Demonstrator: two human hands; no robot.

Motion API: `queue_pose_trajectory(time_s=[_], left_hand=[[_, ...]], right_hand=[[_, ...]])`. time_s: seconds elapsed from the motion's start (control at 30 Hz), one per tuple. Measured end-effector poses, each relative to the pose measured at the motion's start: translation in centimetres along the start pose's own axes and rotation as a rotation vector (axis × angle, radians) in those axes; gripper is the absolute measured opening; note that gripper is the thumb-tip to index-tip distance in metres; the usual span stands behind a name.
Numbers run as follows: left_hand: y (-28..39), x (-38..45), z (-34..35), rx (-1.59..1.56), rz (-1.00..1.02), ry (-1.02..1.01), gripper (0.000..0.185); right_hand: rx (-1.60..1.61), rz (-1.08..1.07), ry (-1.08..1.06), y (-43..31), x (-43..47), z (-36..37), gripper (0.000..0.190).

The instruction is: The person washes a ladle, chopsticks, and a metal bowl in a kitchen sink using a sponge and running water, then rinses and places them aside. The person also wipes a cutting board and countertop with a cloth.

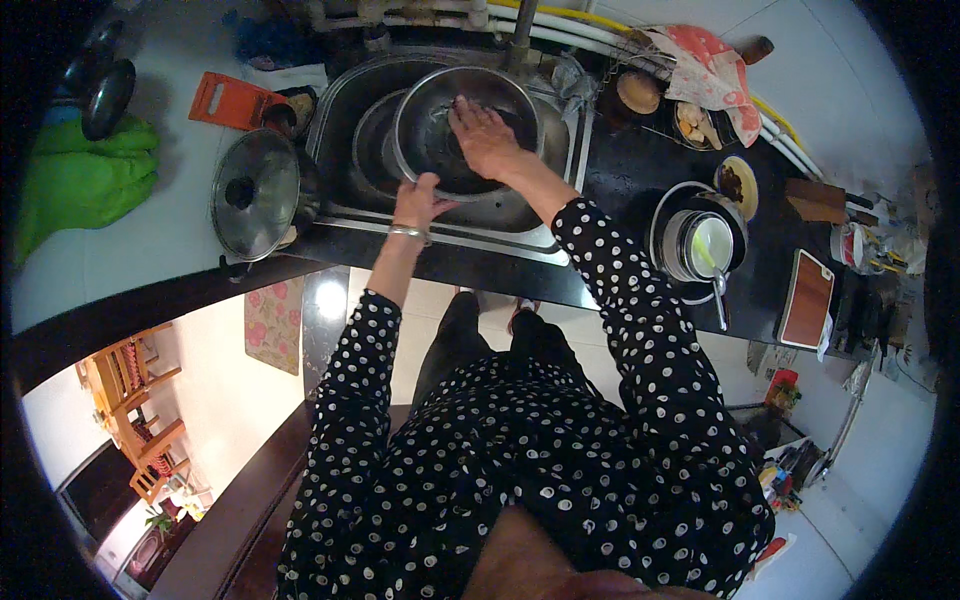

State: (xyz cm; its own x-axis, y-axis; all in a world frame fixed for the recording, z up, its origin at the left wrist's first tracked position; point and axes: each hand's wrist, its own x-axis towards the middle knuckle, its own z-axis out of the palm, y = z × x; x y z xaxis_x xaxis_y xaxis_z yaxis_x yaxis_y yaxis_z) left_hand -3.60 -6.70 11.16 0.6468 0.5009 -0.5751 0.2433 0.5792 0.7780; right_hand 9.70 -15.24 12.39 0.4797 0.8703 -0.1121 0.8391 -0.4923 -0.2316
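A wide stainless steel basin [415,120] is held tilted over the metal sink [525,225]. My left hand [420,201] grips its near rim, thumb on the edge and fingers underneath. Inside the basin, my right hand [486,139] lies flat with fingers stretched out against the inner surface. No object shows in that hand, though its palm side is hidden. Below and left of the basin, another round metal vessel [367,154] rests in the sink, partly covered. The faucet pipe [523,34] rises behind the basin.
Left of the sink stand a glass lid [255,195] and an orange grater [232,101]. On the right counter are nested pots [679,247] with a ladle [720,296], a bowl of dark food [736,189] and a brown board [806,300]. A plastic bag [576,82] hangs at the sink's back corner.
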Motion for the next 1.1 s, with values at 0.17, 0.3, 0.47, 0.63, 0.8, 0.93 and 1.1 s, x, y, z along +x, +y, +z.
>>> queue_pose_trajectory(time_s=[0.17, 0.3, 0.47, 0.63, 0.8, 0.93, 1.1], left_hand=[[-0.8, -0.7, -0.9, -0.044, -0.039, -0.021, 0.041], [-0.9, -1.3, -2.0, 0.093, 0.018, 0.058, 0.044], [0.6, -1.9, 0.1, 0.208, -0.018, 0.076, 0.038], [-0.5, -1.8, -0.6, 0.198, 0.045, 0.11, 0.031], [-0.9, -1.4, -1.0, 0.227, 0.081, 0.108, 0.029], [-0.6, -1.6, -0.6, 0.218, 0.09, 0.102, 0.03], [-1.2, -0.8, -1.2, 0.181, 0.077, 0.111, 0.035]], right_hand=[[-0.004, -0.361, -0.524, -0.9, -1.2, -1.3, 0.047], [-0.003, -0.094, -0.285, 0.7, -2.3, -2.4, 0.041], [0.094, -0.442, -0.022, 0.2, -2.4, 1.8, 0.043], [0.372, -0.068, -0.109, -0.7, -2.5, 0.9, 0.039], [0.106, -0.214, -0.215, -0.3, -1.9, 0.4, 0.044], [0.057, -0.054, 0.012, 0.6, -2.1, 1.4, 0.05], [0.111, -0.196, -0.292, -1.0, -3.8, 0.2, 0.062]])
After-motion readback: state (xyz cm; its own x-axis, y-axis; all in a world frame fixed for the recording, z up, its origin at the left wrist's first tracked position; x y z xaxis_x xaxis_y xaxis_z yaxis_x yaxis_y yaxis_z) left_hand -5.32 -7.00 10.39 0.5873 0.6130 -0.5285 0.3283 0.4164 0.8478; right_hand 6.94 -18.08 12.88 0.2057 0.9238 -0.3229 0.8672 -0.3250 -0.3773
